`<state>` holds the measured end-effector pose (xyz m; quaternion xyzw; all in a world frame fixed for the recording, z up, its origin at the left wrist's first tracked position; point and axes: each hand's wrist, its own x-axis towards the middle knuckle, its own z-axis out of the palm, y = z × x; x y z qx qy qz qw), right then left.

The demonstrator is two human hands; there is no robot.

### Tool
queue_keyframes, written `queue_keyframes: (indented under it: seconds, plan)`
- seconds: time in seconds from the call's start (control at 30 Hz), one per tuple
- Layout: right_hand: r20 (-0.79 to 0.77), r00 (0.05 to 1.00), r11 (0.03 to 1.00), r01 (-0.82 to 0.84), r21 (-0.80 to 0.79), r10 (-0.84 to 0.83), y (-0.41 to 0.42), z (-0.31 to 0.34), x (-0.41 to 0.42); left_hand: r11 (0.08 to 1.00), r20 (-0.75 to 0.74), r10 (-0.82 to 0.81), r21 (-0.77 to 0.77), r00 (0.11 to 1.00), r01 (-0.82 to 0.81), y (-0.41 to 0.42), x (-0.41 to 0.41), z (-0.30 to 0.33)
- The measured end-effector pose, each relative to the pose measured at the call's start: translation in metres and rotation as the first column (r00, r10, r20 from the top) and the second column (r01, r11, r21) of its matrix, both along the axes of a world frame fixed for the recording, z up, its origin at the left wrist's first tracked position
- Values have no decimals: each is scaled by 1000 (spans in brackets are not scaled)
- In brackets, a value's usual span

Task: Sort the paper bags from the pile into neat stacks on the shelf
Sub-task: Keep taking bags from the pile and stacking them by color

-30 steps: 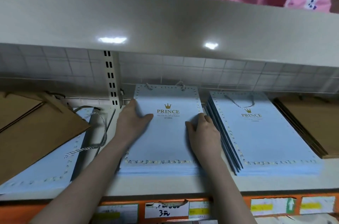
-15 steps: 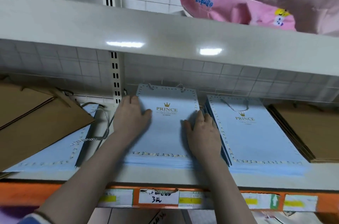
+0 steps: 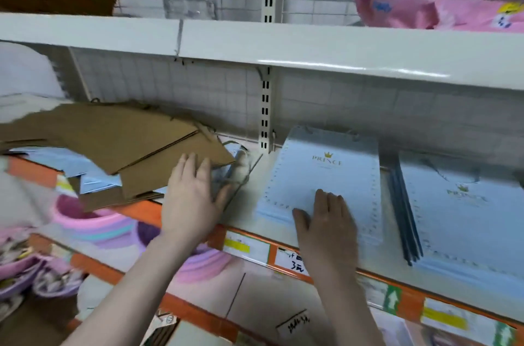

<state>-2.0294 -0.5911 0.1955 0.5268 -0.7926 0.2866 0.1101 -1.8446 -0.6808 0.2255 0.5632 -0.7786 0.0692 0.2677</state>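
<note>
The left hand [image 3: 192,198] lies in the middle of the frame with its fingers straight and flat on the edge of the pile [image 3: 119,153], a messy heap of brown and blue bags at the left. It holds nothing. It looks ready to pull out the next bag, I think.

The right hand [image 3: 326,221] lies flat on the blue stack [image 3: 323,175] at the middle right, fingers loose and spread (not gripping anything). It seems to press the bags down so they stay square.

A second blue stack [image 3: 465,218] sits just beside it at the far right, also neat. Both stacks rest on the shelf [image 3: 249,204], near its front edge.

The pile still has many bags mixed up, so the sorting is not done.
</note>
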Motion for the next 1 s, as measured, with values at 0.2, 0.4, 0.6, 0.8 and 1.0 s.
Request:
queue_keyframes:
  seconds: [0.2,0.4,0.6,0.8,1.0]
  plan:
    - [-36,994,994,-108,-29,107,-20,5,67,982,-149,184,-7,972,-188,3,91,2]
    - [-64,979,979,-197,-46,193,-45,14,144,969,-188,248,38,951,-245,-2,170,2]
    - [-2,987,975,-161,-151,163,-81,10,235,970,-153,241,10,958,-243,-27,272,0]
    - [72,991,983,-105,-151,116,-106,9,298,984,-148,176,0,973,-177,-67,333,3]
    - [72,997,993,-34,-109,42,-132,20,314,997,-112,75,21,991,-73,-119,342,13]
